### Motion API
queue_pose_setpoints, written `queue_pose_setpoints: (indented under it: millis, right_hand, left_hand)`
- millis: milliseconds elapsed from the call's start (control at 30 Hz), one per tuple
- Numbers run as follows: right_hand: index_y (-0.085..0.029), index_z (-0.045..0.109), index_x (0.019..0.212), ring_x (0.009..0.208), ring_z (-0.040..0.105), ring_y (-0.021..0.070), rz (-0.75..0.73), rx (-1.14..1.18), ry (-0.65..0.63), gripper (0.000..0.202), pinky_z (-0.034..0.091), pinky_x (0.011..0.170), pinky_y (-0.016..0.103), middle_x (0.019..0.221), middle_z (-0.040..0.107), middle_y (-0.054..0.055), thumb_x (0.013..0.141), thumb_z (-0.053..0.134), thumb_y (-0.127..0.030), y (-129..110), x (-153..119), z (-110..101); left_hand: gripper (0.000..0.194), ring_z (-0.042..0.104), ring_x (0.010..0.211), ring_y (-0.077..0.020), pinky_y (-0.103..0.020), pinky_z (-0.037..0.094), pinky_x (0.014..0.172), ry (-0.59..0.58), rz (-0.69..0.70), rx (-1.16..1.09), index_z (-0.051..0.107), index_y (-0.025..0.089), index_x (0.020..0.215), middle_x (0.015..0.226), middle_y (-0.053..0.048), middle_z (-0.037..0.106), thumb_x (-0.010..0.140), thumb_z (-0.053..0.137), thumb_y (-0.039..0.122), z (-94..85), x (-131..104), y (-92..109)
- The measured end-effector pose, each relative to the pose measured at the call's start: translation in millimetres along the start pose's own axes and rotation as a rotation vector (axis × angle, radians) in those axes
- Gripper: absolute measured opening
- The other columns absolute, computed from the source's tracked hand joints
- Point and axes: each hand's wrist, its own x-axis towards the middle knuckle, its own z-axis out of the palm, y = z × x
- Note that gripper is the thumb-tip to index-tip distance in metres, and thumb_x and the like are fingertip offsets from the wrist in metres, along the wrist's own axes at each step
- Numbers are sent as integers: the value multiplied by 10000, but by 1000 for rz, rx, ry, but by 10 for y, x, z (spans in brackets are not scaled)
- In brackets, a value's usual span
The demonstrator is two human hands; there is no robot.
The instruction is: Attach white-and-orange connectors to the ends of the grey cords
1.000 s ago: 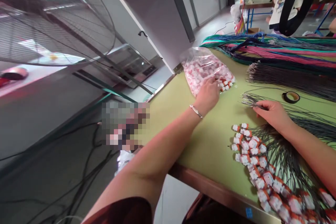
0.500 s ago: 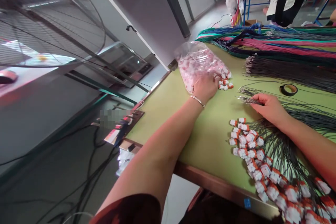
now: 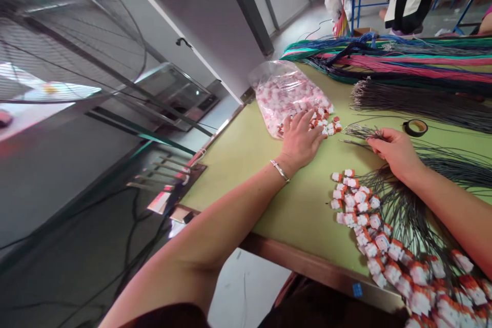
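Observation:
My left hand [image 3: 302, 139] lies with its fingers spread over small white-and-orange connectors [image 3: 319, 120] at the mouth of a clear plastic bag [image 3: 286, 87]. More connectors fill the bag, and a few lie loose on the table beside my fingers. To the right, my right hand [image 3: 395, 151] pinches thin black wires [image 3: 361, 132], their bare metal ends pointing left. Below that hand spreads a pile of black wires fitted with white-and-orange connectors [image 3: 361, 197]. Further loose black wires [image 3: 457, 169] run off to the right beneath my right forearm.
A roll of black tape [image 3: 415, 127] lies beyond my right hand on the green table [image 3: 230, 169]. Behind it are a bundle of black wires [image 3: 415, 105] and long coloured wires [image 3: 384, 64]. A pronged fixture [image 3: 169, 174] sits at the left edge, near a fan [image 3: 77, 36].
My left hand has drawn back a little from the bag's mouth, and its fingers have spread over the connectors. My right hand has shifted slightly on the wires, whose ends now fan apart.

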Motion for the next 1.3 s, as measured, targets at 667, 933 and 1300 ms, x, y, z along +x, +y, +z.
queue_pose_setpoints:
  millis: [667, 933, 1300]
  right_hand:
    - [-192, 545, 589, 505, 329, 84, -1, 41, 9, 225, 271, 510, 255, 500, 405, -63, 660, 659, -372, -121, -18, 17]
    - [-184, 527, 574, 507, 315, 76, 30, 46, -25, 251, 239, 520, 258, 514, 425, -62, 630, 681, -374, -78, -23, 11]
    - [-188, 513, 550, 548, 336, 93, -19, -69, -42, 226, 242, 533, 259, 528, 428, -48, 605, 611, -385, -64, -26, 17]
  left_hand:
    - [213, 678, 933, -234, -401, 532, 895, 6, -330, -548, 698, 157, 958, 950, -96, 721, 872, 507, 190, -161, 655, 291]
    - [130, 671, 709, -108, -275, 551, 770, -317, -747, -1564, 656, 114, 839, 804, -43, 682, 724, 716, 116, -95, 128, 620]
    - [310, 593, 773, -102, -251, 471, 775, -431, -534, -1684, 755, 144, 918, 905, -49, 717, 620, 817, 204, 81, 19, 757]
